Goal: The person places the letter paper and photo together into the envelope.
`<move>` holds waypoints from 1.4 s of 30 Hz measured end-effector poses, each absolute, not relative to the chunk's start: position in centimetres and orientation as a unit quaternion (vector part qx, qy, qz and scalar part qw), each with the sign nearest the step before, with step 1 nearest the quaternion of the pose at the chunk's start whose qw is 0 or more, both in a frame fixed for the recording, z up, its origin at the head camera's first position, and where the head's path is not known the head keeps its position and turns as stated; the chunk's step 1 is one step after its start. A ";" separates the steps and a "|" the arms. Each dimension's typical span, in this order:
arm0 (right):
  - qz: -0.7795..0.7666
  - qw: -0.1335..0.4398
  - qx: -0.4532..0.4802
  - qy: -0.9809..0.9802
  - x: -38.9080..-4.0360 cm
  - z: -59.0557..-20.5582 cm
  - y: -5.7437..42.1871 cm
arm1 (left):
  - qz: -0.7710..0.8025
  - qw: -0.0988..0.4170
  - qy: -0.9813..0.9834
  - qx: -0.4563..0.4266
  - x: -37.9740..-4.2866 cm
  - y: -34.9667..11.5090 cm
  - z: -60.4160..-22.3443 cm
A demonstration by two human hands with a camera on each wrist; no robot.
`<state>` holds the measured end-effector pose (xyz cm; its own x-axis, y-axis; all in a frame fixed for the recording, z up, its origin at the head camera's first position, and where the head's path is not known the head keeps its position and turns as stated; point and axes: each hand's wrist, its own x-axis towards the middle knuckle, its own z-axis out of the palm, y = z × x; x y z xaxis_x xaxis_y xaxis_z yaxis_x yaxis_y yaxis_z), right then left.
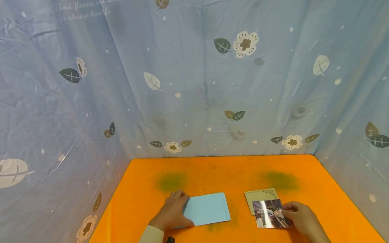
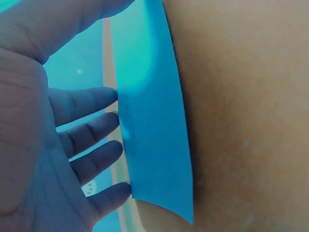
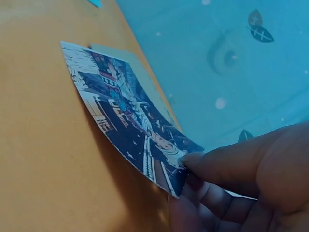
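Note:
At the left of the table, my left hand (image 1: 174,212) spans the left end of a flat light blue rectangular piece (image 1: 208,209) with rounded right corners. In the left wrist view, several fingertips (image 2: 116,118) press along one long side of the light blue piece (image 2: 157,130), while the thumb reaches its upper part. My right hand (image 1: 301,216) pinches the right side of a glossy photo (image 1: 268,214) between thumb and fingers. Bent slightly, the photo (image 3: 128,116) tilts above the table in the right wrist view. A cream card (image 1: 259,195) with a dark ornamental corner lies partly hidden behind it.
The orange table (image 1: 212,175) has rounded far corners and two dull greenish patches. Blue curtains (image 1: 194,84) printed with leaves and flowers stand around its back and sides. A small black object (image 1: 171,240) shows beside the left wrist at the bottom edge.

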<state>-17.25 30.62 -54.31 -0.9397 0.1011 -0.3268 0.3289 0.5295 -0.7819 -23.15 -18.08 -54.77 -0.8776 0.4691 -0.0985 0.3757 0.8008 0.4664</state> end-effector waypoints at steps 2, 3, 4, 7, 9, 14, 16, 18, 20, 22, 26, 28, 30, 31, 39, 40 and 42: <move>-0.471 0.119 0.120 0.866 -17.2 -54.4 30.5 | 0.228 0.108 0.942 0.223 -23.1 -18.1 -54.8; -0.472 0.117 0.120 0.865 -17.1 -54.5 30.4 | 0.230 0.110 0.942 0.221 -23.1 -18.1 -54.8; -0.476 0.114 0.117 0.864 -17.1 -54.5 30.4 | 0.229 0.112 0.942 0.220 -23.1 -18.1 -54.9; -0.490 0.105 0.115 0.857 -17.1 -54.6 30.1 | 0.233 0.111 0.941 0.220 -23.1 -18.1 -55.0; -0.508 0.098 0.116 0.848 -17.2 -54.5 29.8 | 0.235 0.108 0.940 0.221 -23.2 -18.1 -55.1; -0.570 0.082 0.126 0.808 -17.7 -54.5 29.2 | 0.235 0.097 0.940 0.229 -23.4 -18.1 -55.2; -0.592 0.077 0.126 0.793 -17.8 -54.6 29.0 | 0.234 0.095 0.940 0.230 -23.4 -18.1 -55.3; -0.605 0.073 0.129 0.782 -17.9 -54.7 28.9 | 0.236 0.092 0.939 0.234 -23.5 -18.2 -55.5; -0.614 0.073 0.133 0.775 -17.9 -54.8 28.8 | 0.236 0.091 0.938 0.236 -23.5 -18.2 -55.6; -0.620 0.074 0.136 0.769 -17.9 -55.0 28.7 | 0.238 0.090 0.937 0.238 -23.4 -18.2 -55.7; -0.629 0.075 0.140 0.761 -17.9 -55.3 28.3 | 0.241 0.089 0.936 0.240 -23.4 -18.2 -55.7; -0.630 0.072 0.139 0.760 -18.0 -55.4 28.0 | 0.244 0.090 0.935 0.240 -23.3 -18.2 -55.7; -0.633 0.069 0.138 0.758 -18.0 -55.5 27.6 | 0.247 0.091 0.934 0.240 -23.3 -18.1 -55.6; -0.635 0.068 0.138 0.757 -18.1 -55.5 27.5 | 0.247 0.091 0.934 0.240 -23.3 -18.1 -55.5; -0.645 0.060 0.138 0.749 -18.3 -55.6 26.2 | 0.251 0.085 0.932 0.248 -23.1 -18.0 -55.2; -0.646 0.059 0.136 0.749 -18.3 -55.6 26.0 | 0.250 0.084 0.932 0.248 -23.1 -18.0 -55.3; -0.650 0.056 0.132 0.747 -18.3 -55.6 25.5 | 0.248 0.084 0.933 0.247 -23.1 -18.0 -55.3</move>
